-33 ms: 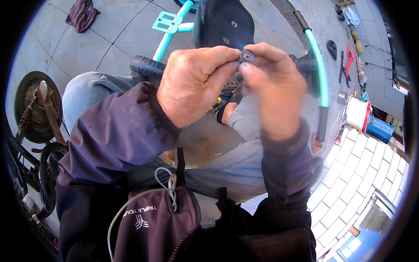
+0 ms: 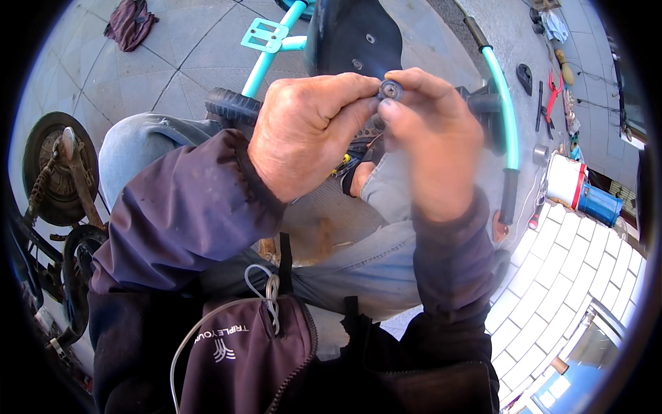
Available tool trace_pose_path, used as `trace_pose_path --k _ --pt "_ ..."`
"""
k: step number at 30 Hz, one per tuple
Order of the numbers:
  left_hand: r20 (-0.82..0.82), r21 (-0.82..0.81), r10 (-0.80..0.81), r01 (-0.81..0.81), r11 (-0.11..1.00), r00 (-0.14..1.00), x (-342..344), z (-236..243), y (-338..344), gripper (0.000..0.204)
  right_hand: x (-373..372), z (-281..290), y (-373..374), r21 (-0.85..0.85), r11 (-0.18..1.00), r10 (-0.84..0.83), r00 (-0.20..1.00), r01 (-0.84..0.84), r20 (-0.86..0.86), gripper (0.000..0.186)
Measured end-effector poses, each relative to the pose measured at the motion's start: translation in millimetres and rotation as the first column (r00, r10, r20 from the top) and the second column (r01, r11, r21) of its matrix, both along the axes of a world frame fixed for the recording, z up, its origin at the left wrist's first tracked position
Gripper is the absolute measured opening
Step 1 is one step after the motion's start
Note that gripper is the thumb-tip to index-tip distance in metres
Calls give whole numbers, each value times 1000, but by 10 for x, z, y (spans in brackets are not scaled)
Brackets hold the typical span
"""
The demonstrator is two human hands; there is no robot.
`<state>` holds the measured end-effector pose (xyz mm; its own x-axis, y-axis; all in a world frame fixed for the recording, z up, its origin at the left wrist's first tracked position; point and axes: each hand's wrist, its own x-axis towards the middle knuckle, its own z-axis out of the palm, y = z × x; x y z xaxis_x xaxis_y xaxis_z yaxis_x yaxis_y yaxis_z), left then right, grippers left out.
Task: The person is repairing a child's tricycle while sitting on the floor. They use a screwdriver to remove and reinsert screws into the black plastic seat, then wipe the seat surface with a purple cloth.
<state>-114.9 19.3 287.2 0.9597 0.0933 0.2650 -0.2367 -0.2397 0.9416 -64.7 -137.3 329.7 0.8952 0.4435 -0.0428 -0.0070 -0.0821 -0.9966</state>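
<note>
Raised in front of me, my left hand (image 2: 303, 131) pinches a small round grey part (image 2: 390, 91) with a hole at its centre. My right hand (image 2: 434, 145), blurred by motion, grips the same part from the other side with thumb and fingertips. Just beyond them is a black panel (image 2: 348, 41) with two fixings, beside a turquoise tube frame (image 2: 258, 72) and a black tyre (image 2: 227, 103). A yellow-handled tool (image 2: 340, 165) lies partly hidden below my hands.
A curved turquoise bar (image 2: 509, 117) stands at right, with red-handled pliers (image 2: 552, 96), other tools and a white-and-blue cylinder (image 2: 596, 202) beyond it. A dirty wheel (image 2: 52, 165) and dark metal parts are at left. A maroon cloth (image 2: 131, 24) lies on the paving.
</note>
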Motion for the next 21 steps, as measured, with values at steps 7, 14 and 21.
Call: trace_pose_path --k 7,14,21 --pt "-27 17 19 -19 1000 999 -23 25 4 18 -8 -38 9 127 992 14 982 10 -188 24" --pt "19 109 50 -52 993 999 -14 1 11 19 5 -29 21 175 984 36 940 25 -339 23" --pt "76 181 51 -64 981 996 -9 1 9 20 45 -80 -37 249 967 61 883 64 -465 22"
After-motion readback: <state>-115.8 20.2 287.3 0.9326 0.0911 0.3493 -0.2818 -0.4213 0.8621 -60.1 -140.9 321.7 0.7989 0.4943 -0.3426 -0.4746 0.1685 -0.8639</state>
